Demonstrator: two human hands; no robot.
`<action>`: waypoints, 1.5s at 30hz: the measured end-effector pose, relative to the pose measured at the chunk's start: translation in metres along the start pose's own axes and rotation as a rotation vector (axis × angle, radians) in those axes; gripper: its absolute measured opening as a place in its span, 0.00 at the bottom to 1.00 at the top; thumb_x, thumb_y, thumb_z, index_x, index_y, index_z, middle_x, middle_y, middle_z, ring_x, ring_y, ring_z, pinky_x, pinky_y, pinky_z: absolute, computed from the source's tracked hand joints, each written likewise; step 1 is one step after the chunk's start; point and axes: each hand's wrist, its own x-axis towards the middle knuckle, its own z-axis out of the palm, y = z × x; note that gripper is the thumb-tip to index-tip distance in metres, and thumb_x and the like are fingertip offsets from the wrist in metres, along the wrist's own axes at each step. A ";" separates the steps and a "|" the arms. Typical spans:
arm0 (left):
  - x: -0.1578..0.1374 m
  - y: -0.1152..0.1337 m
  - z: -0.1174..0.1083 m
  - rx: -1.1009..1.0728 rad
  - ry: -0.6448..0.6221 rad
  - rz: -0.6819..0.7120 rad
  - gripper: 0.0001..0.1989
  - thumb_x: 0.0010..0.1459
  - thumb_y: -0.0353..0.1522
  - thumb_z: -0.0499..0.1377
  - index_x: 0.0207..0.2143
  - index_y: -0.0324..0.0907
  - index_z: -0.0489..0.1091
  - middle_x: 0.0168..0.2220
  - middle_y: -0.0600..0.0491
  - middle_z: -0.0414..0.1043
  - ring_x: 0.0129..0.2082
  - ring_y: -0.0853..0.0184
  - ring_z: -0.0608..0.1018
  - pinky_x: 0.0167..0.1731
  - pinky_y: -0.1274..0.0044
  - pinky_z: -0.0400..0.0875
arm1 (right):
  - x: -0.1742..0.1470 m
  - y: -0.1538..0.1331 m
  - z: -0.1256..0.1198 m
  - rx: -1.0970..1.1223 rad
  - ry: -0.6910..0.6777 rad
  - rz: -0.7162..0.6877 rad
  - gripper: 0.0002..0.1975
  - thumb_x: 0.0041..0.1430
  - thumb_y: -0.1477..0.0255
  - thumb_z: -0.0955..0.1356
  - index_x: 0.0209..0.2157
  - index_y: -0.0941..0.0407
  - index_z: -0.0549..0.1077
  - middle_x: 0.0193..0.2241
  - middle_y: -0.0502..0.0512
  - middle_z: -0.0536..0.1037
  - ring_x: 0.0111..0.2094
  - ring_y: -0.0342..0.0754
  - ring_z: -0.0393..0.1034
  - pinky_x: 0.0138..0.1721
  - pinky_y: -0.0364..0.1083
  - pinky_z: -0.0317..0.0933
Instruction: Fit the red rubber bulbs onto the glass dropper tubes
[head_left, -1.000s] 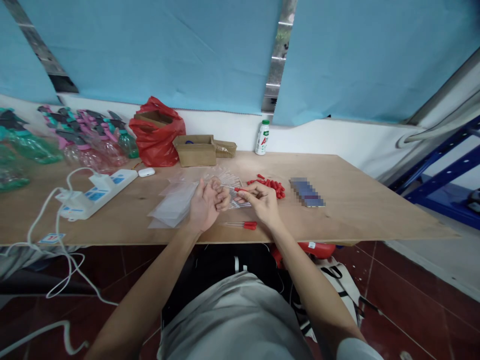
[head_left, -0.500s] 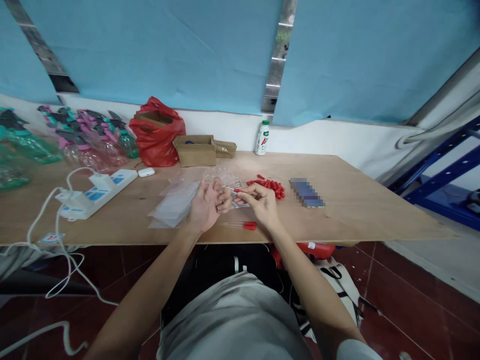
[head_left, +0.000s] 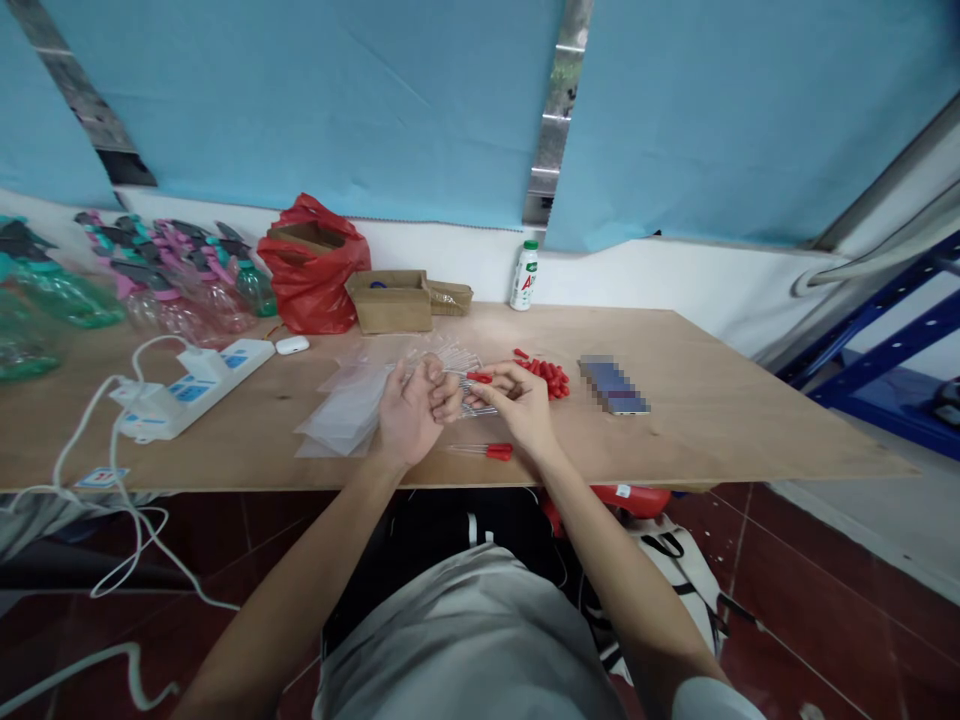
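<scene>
My left hand (head_left: 417,405) has its fingers curled around a thin clear tube, most of it hidden in the grip. My right hand (head_left: 520,400) pinches a red rubber bulb (head_left: 478,378) that sits at the tube's end. Just behind both hands, many thin clear tubes (head_left: 457,355) lie in a loose pile. A heap of red rubber bulbs (head_left: 551,378) is beyond my right fingers. Nearer the table edge rest assembled droppers (head_left: 496,452), clear tubes with red bulbs on them. Flat clear plastic bags (head_left: 341,415) lie left of my left hand.
A phone (head_left: 615,385) lies to the right. Along the back stand a white bottle (head_left: 525,275), a cardboard box (head_left: 390,303) and a red plastic bag (head_left: 315,275). Leftward are spray bottles (head_left: 180,310) and a power strip (head_left: 199,390) with trailing cables.
The red bulb between my hands shows more fully now, and my right fingers have shifted slightly along it. My left hand has barely moved.
</scene>
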 end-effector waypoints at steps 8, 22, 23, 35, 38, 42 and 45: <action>0.000 0.001 -0.006 0.010 0.037 0.029 0.27 0.74 0.54 0.45 0.37 0.44 0.69 0.25 0.57 0.53 0.20 0.71 0.59 0.23 0.79 0.59 | 0.000 -0.002 0.000 -0.011 -0.048 -0.001 0.20 0.55 0.53 0.80 0.41 0.54 0.83 0.32 0.54 0.87 0.34 0.53 0.85 0.42 0.53 0.81; 0.002 0.001 -0.002 0.040 0.060 0.046 0.28 0.74 0.55 0.45 0.35 0.43 0.66 0.26 0.56 0.57 0.20 0.71 0.60 0.22 0.79 0.59 | 0.000 0.002 0.000 -0.004 -0.022 0.016 0.21 0.52 0.57 0.82 0.42 0.54 0.82 0.33 0.54 0.87 0.35 0.53 0.84 0.44 0.52 0.79; 0.002 0.000 -0.003 0.051 0.049 0.051 0.28 0.75 0.54 0.44 0.34 0.43 0.65 0.26 0.56 0.57 0.20 0.71 0.60 0.22 0.79 0.60 | 0.000 0.002 0.000 -0.006 -0.018 0.023 0.21 0.52 0.57 0.82 0.41 0.54 0.82 0.32 0.54 0.87 0.35 0.53 0.84 0.44 0.53 0.79; 0.001 -0.002 -0.004 -0.011 0.082 -0.010 0.26 0.73 0.54 0.44 0.32 0.44 0.61 0.27 0.54 0.60 0.21 0.70 0.61 0.23 0.77 0.63 | -0.001 0.001 -0.002 -0.091 0.036 -0.013 0.21 0.48 0.53 0.83 0.35 0.54 0.83 0.29 0.54 0.86 0.30 0.52 0.82 0.39 0.53 0.79; 0.000 -0.002 -0.004 -0.021 0.082 -0.018 0.26 0.73 0.54 0.45 0.33 0.44 0.61 0.28 0.54 0.60 0.21 0.69 0.62 0.24 0.76 0.64 | -0.002 0.001 -0.004 -0.117 0.024 -0.038 0.20 0.50 0.54 0.82 0.35 0.54 0.84 0.30 0.55 0.86 0.30 0.52 0.82 0.39 0.52 0.79; 0.000 -0.003 -0.005 -0.027 0.070 -0.018 0.25 0.73 0.54 0.46 0.33 0.44 0.60 0.28 0.54 0.61 0.21 0.69 0.62 0.24 0.77 0.63 | -0.003 0.001 -0.006 -0.108 0.004 -0.060 0.17 0.53 0.56 0.82 0.36 0.53 0.84 0.30 0.55 0.86 0.31 0.52 0.83 0.39 0.51 0.79; 0.001 -0.003 -0.006 -0.017 0.057 -0.016 0.25 0.72 0.54 0.46 0.33 0.44 0.60 0.28 0.54 0.60 0.21 0.69 0.62 0.24 0.77 0.63 | -0.003 0.003 -0.008 -0.119 -0.002 -0.062 0.17 0.53 0.56 0.82 0.36 0.53 0.85 0.30 0.55 0.87 0.31 0.53 0.83 0.40 0.52 0.79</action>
